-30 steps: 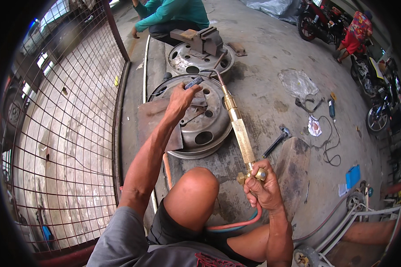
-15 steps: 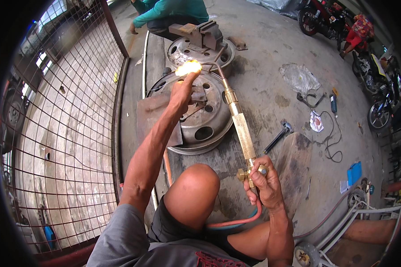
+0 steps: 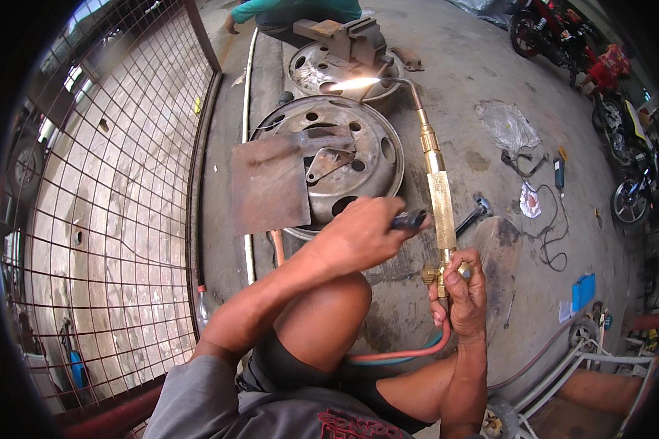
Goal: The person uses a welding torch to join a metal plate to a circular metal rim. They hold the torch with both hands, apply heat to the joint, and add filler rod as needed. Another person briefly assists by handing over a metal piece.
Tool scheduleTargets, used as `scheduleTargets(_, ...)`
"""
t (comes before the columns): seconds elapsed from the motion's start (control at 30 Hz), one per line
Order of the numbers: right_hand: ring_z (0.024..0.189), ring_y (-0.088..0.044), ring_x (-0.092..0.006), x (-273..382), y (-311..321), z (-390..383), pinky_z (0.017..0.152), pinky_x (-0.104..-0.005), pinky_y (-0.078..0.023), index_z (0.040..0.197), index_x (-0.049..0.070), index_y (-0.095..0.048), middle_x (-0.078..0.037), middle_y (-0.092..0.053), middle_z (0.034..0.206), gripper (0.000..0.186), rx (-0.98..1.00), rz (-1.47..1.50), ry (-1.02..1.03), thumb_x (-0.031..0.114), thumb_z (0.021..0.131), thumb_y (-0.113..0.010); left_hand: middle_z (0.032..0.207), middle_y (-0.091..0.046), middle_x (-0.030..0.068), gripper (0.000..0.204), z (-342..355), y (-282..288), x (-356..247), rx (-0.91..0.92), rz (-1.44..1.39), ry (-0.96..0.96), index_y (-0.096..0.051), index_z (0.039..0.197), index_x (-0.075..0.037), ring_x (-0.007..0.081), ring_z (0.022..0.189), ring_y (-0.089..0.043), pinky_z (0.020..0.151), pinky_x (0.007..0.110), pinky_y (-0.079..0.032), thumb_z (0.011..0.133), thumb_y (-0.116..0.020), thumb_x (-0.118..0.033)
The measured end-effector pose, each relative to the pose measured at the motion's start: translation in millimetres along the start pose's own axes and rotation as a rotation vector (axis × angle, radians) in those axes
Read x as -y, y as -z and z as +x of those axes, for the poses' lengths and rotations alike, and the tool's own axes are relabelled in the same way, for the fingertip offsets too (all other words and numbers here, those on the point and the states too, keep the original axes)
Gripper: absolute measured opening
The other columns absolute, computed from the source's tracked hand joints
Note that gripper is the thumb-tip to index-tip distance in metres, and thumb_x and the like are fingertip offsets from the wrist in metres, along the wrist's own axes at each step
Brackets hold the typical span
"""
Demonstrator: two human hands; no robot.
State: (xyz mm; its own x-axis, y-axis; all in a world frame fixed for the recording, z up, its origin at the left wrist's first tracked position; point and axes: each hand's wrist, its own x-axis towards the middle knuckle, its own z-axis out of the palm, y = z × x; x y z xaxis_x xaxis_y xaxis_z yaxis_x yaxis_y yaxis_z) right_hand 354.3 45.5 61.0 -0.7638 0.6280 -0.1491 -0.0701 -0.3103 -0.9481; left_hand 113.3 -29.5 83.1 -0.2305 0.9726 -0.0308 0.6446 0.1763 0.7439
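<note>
My right hand (image 3: 461, 289) grips the valve end of a long brass cutting torch (image 3: 439, 197). Its bent tip points left and a bright flame (image 3: 351, 84) burns from it above the far wheel rim. My left hand (image 3: 362, 234) is closed on a small dark lighter (image 3: 408, 219) right beside the torch body, over my bent knee. A steel wheel rim (image 3: 377, 157) lies flat on the concrete ahead. A rusty metal plate (image 3: 269, 183) and a small bracket (image 3: 328, 159) rest on it. Red and green hoses (image 3: 410, 353) run from the torch under my leg.
A second rim (image 3: 311, 69) carries a bench vise (image 3: 351, 40); another person in a teal top crouches behind it. A wire mesh fence (image 3: 117, 190) runs along the left. A hammer (image 3: 472, 212), plastic bag, cable and blue item lie right. Motorcycles are parked at the far right.
My left hand pulled back from the torch tip over the rim to beside the torch body. The flame lit at the tip and now burns steadily, pointing left.
</note>
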Motion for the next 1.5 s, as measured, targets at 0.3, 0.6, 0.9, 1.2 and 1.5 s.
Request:
scheduleTargets(0.3,0.047,-0.050,-0.0042,-6.9,-9.1,6.9,0.039,-0.0224,-0.042,0.113,0.013,-0.040,-0.003,-0.059,0.072,0.038,0.081,-0.088,-0.041,-0.001,0.095,-0.071,0.078,-0.067,0.0310,0.052,23.4,-20.2,-20.9,-0.273,-0.009,-0.146,-0.048,0.141,0.001,0.0553,0.079,-0.065,0.072,0.061,-0.050,0.099,-0.067,-0.023)
scheduleTargets(0.6,0.048,-0.050,-0.0029,-16.6,-14.3,10.9,0.039,-0.0211,-0.041,0.113,0.013,-0.041,-0.002,-0.058,0.075,0.039,0.105,-0.091,-0.134,-0.007,0.094,-0.069,0.079,-0.067,0.0311,0.028,20.4,-14.6,-3.3,-0.203,-0.051,0.016,-0.057,0.114,-0.001,0.0555,0.083,-0.065,0.076,0.062,-0.050,0.089,-0.063,-0.012)
scheduleTargets(0.9,0.047,-0.050,-0.0040,-22.3,-17.7,19.0,0.038,-0.0215,-0.040,0.113,0.014,-0.044,-0.002,-0.059,0.072,0.033,0.170,-0.078,-0.188,0.004,0.098,-0.071,0.075,-0.067,0.0309,0.026,18.4,-8.4,13.6,-0.183,0.039,0.071,-0.057,0.106,0.000,0.0541,0.079,-0.068,0.072,0.061,-0.054,0.087,-0.066,-0.015)
scheduleTargets(1.2,0.043,-0.051,-0.0087,-21.2,-18.0,27.8,0.036,-0.0246,-0.040,0.107,0.013,-0.050,-0.007,-0.061,0.069,0.021,0.162,-0.151,-0.271,0.026,0.104,-0.067,0.074,-0.068,0.0286,0.029,21.1,-9.8,25.8,-0.124,0.154,0.092,-0.059,0.100,0.001,0.0508,0.077,-0.070,0.071,0.058,-0.056,0.092,-0.071,-0.023)
scheduleTargets(1.5,0.047,-0.053,-0.0065,-19.8,-33.9,32.7,0.038,-0.0263,-0.043,0.102,0.009,-0.054,-0.001,-0.057,0.066,0.020,0.161,-0.460,-0.310,0.024,0.105,-0.066,0.091,-0.074,0.0289,0.033,39.0,-18.4,57.4,0.082,0.081,0.195,-0.069,0.106,0.001,0.0478,0.092,-0.073,0.085,0.054,-0.058,0.097,-0.066,-0.031)
